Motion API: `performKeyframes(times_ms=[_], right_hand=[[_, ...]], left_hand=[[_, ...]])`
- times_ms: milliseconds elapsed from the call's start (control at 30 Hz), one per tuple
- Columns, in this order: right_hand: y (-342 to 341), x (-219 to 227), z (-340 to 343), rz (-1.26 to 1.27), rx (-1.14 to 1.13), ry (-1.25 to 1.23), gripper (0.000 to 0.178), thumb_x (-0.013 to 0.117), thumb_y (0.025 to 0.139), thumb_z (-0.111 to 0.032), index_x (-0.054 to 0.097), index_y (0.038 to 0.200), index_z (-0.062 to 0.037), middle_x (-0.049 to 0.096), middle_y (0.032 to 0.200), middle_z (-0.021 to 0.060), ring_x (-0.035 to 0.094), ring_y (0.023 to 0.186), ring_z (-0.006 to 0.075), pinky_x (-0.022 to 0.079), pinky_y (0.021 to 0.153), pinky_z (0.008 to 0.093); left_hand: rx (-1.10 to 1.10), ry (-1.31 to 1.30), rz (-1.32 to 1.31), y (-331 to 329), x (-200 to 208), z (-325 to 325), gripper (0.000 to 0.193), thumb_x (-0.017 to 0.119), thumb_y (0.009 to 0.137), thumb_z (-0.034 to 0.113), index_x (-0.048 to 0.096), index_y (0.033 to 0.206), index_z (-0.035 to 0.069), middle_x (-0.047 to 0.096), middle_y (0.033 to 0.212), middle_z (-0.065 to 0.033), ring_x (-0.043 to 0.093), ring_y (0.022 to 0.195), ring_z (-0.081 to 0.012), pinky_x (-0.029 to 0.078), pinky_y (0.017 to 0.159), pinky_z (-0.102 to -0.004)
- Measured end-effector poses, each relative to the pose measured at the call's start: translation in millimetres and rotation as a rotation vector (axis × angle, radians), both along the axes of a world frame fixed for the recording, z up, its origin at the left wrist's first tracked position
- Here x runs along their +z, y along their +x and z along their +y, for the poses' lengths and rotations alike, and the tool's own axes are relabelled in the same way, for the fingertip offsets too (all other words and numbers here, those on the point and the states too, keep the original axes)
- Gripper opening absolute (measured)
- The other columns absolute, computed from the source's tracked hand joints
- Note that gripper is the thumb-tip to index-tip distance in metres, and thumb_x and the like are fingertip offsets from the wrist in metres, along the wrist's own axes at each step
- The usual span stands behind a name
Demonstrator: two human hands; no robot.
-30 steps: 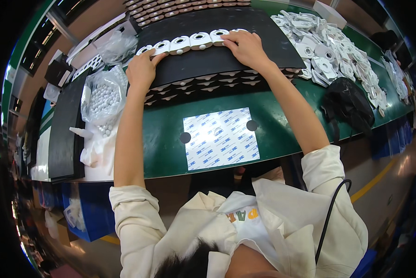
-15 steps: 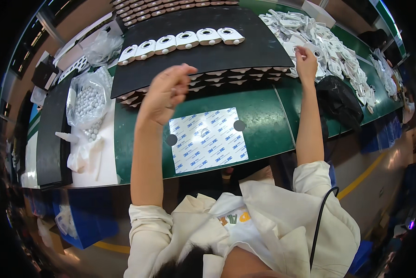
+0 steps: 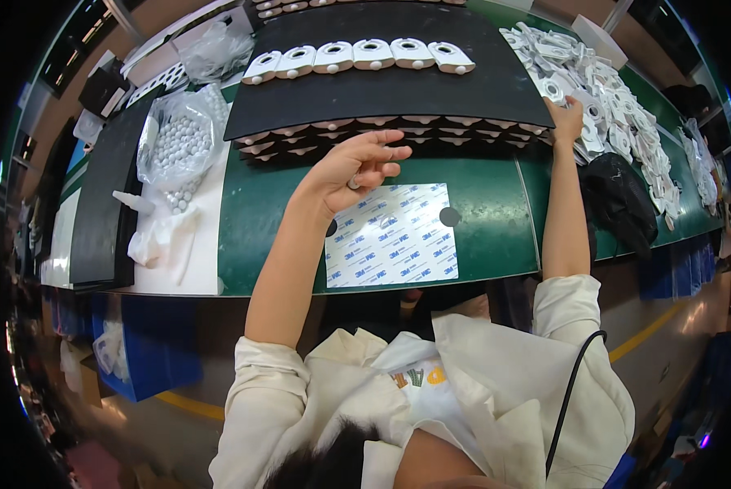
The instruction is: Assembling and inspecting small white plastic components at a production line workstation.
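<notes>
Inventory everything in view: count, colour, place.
table: one, green, centre
row parts: six, white, atop front stack
front stack: one, black, table centre
rear stack: one, pale and dark, top
loose parts: many, white, right
bundle: one, black, right
sheet: one, white-blue, near edge
discs: two, black, sheet's sides
ball bag: one, clear, left
left boards: uncounted, black, left
bin: one, blue, lower left
left hand: one, bare, above table
right hand: one, bare, at loose parts

We are in a factory workshop: our green workbench bears stacked black boards, a heap of white parts right of the boards, a bag of white balls left of them, and a yellow floor line lower right of them.
</notes>
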State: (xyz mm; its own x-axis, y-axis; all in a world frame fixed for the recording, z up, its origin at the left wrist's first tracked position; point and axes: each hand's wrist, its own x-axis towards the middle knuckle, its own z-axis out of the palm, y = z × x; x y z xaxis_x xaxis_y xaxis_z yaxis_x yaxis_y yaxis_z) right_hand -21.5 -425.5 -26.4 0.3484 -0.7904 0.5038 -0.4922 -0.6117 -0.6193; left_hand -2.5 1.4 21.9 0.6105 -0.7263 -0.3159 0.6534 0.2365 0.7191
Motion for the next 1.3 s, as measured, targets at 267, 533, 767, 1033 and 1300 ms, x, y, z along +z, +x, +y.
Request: performKeyframes(times_ms=[267,533,767,1033,1300], right_hand=[[-10,1,-25,-0.651,0.345,0.499,0.042,0.067,0.076,-0.013,0.054,0.11,0.0078,0.062,0.079,0.0073,0.053,0.06,0.0117,0.044,0.055,0.0223],[-68,49,149,-1.044,0.796,0.559,0.013,0.058,0.085,-0.008,0.055,0.093,0.0022,0.058,0.078,0.0062,0.053,0.068,0.0115,0.044,0.061,0.0217],[-111,32,261,-0.202,1.253,0.807,0.015,0.059,0.083,-0.007,0.058,0.097,-0.0008,0.06,0.08,0.0022,0.054,0.072,0.0065,0.043,0.063,0.0187],[-105,11,274,0.046,1.278,0.754,0.015,0.056,0.086,-0.008,0.054,0.098,0.0006,0.057,0.085,0.0032,0.053,0.075,0.0072,0.045,0.067,0.0205],[-107,9,280,0.129,1.274,0.513,0.013,0.054,0.086,-0.006,0.053,0.098,0.0006,0.058,0.084,0.0065,0.055,0.074,0.0104,0.046,0.068,0.0233]], left_hand=[[-0.062,-0.028,-0.111,6,-4,-3,0.03,0.056,0.088,0.031,0.055,0.091,0.001,0.059,0.076,-0.0059,0.044,0.051,-0.0019,0.025,0.032,-0.0093],[-0.033,-0.135,-0.215,7,-8,2,0.037,0.059,0.086,0.027,0.053,0.111,0.0,0.046,0.074,-0.0002,0.037,0.055,-0.0014,0.026,0.035,-0.0088],[-0.002,-0.254,-0.2,7,-6,-2,0.037,0.063,0.083,0.016,0.05,0.115,0.004,0.053,0.086,-0.0031,0.037,0.056,-0.0016,0.026,0.035,-0.0093],[0.04,-0.232,-0.195,6,-6,-2,0.026,0.062,0.084,0.017,0.055,0.104,0.003,0.058,0.089,-0.0047,0.037,0.055,-0.0015,0.025,0.035,-0.0103],[0.034,-0.227,-0.176,8,-10,-2,0.028,0.063,0.083,0.02,0.057,0.101,0.0,0.059,0.091,-0.0063,0.038,0.056,-0.0021,0.025,0.036,-0.0112]])
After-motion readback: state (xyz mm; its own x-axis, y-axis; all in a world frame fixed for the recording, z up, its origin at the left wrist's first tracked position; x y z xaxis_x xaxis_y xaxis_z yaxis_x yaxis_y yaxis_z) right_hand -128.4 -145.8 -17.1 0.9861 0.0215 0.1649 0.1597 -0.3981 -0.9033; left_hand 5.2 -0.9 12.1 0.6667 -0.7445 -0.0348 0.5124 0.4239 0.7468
